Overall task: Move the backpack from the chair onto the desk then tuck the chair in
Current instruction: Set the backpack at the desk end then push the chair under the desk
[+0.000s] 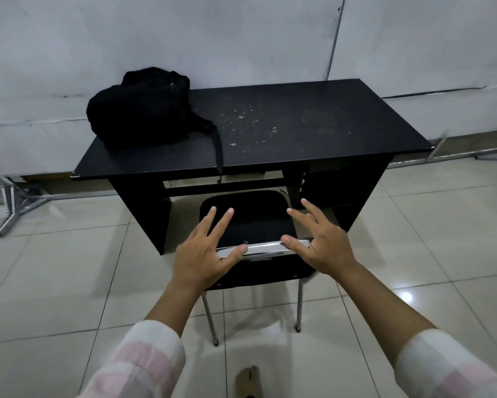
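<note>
Backpack (139,109) is seen on desk (299,124), far left. Chair (250,222) backrest is touched by left hand (205,254) & right hand (324,242), fingers spread, nothing gripped.

person, two bare hands: left hand (204,254), right hand (324,248), no rings, watch or gloves visible. forearms bare to about mid-length. sleeves: left sleeve (138,363), right sleeve (454,366), loose woven fabric, white with pale pink checks, cuffs pushed up. one foot (248,382) at bottom edge, blurred.
</note>
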